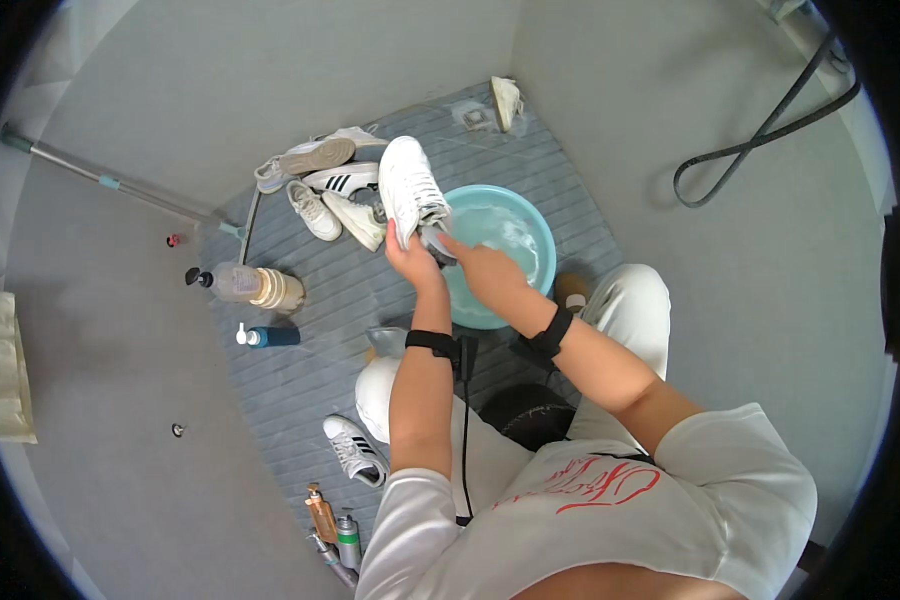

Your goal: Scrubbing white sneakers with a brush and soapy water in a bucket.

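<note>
Clasping the white shoe [406,185] by its heel end in the left hand [413,263], toe forward of the grip, and pinching a small grey tool [433,241] in the right hand [485,274] close by that heel.

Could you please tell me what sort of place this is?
Probably a bathroom or shower room: a looped dark hose hangs by the right wall, a blue pump bottle is at the left, and a turquoise basin holds water.
</note>
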`<action>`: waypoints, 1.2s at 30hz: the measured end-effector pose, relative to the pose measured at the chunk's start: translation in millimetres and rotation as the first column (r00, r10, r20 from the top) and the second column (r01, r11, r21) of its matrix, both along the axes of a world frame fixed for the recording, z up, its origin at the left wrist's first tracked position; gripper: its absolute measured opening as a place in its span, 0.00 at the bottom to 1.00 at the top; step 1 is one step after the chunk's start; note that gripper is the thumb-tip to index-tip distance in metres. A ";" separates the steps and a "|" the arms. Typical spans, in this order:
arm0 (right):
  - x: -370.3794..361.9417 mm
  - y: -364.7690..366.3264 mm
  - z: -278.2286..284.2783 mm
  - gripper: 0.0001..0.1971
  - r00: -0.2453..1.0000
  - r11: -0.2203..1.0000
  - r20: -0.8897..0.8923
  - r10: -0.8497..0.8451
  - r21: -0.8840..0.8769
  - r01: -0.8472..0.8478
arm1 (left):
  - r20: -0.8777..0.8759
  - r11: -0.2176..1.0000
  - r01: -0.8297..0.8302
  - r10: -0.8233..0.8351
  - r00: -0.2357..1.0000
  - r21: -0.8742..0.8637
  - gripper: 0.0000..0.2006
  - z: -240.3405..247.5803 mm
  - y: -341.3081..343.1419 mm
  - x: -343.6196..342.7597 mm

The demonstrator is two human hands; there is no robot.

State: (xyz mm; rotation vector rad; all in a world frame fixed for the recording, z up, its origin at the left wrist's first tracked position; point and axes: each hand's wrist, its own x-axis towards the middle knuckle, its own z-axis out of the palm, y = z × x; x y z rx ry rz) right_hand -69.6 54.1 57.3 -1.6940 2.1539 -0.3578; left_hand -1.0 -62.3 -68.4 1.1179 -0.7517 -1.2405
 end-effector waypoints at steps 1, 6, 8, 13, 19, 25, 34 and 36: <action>1.5 4.9 -2.2 0.26 1.000 1.000 -0.017 0.003 0.023 -0.003 | 0.080 0.999 -0.034 0.037 0.996 -0.031 0.20 0.7 0.6 -1.0; 15.4 13.2 4.3 0.28 0.997 0.998 -0.077 0.003 -0.055 -0.007 | -0.266 0.991 0.050 -0.016 0.964 0.120 0.23 35.1 10.6 -11.2; 8.3 -2.5 11.5 0.26 0.998 0.978 -0.019 0.062 -0.199 -0.064 | -0.237 0.997 -0.005 0.024 0.971 0.079 0.23 27.2 6.3 -7.3; -0.9 4.3 -10.4 0.23 0.994 0.993 0.082 0.070 -0.105 -0.061 | -0.431 0.977 -0.056 0.142 0.891 0.205 0.24 31.1 1.6 -8.1; -26.3 -6.5 -28.5 0.22 0.982 0.960 0.173 0.074 -0.278 -0.024 | -0.304 0.996 0.021 0.007 0.953 0.089 0.22 27.2 11.8 -31.8; -20.0 6.7 -17.4 0.21 0.974 0.989 0.220 0.061 -0.145 -0.029 | -0.378 0.988 0.008 0.052 0.924 0.155 0.21 22.6 13.9 -34.4; -19.9 -1.3 -5.1 0.21 0.979 0.996 0.199 0.039 -0.081 -0.023 | -0.379 0.990 0.002 0.053 0.924 0.144 0.25 29.6 5.9 -38.7; -16.2 -1.0 -0.6 0.21 0.984 0.996 0.170 0.045 -0.084 -0.031 | -0.345 0.997 -0.016 0.039 0.938 0.070 0.24 19.6 1.5 -36.6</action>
